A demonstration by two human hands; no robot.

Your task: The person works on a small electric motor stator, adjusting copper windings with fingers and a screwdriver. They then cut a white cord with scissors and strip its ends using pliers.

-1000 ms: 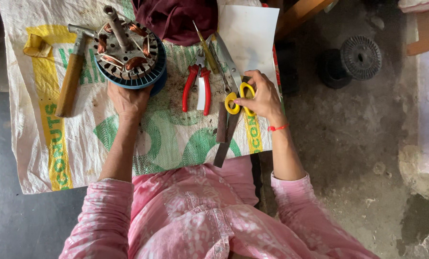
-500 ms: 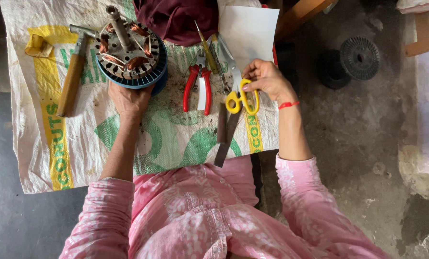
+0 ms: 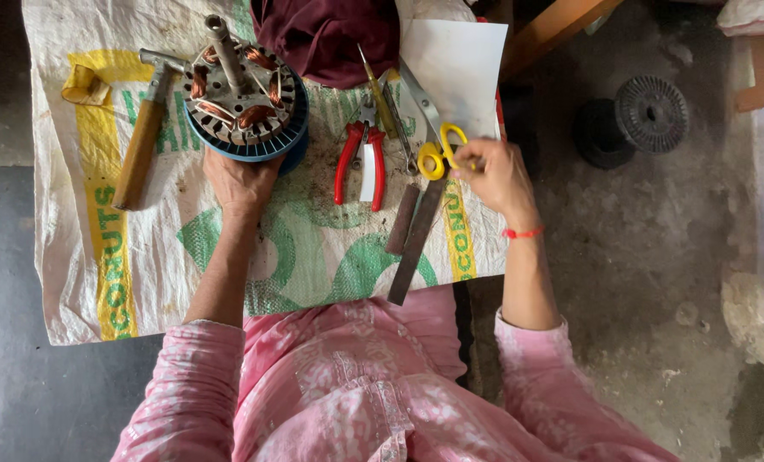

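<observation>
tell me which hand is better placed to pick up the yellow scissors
The right hand: its fingers already touch the handle loops of the yellow scissors. The left hand is across the sack, resting against the motor stator.

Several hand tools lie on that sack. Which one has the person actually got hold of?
The yellow-handled scissors, gripped by the right hand. The red-handled pliers and the wooden-handled hammer lie untouched; the left hand rests against the copper-wound motor part.

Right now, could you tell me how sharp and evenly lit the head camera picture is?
Head view: soft, even daylight, no glare; the left hand on the wound motor core and the right hand at the yellow scissors are sharp; only faint shadows beside the tools.
</observation>
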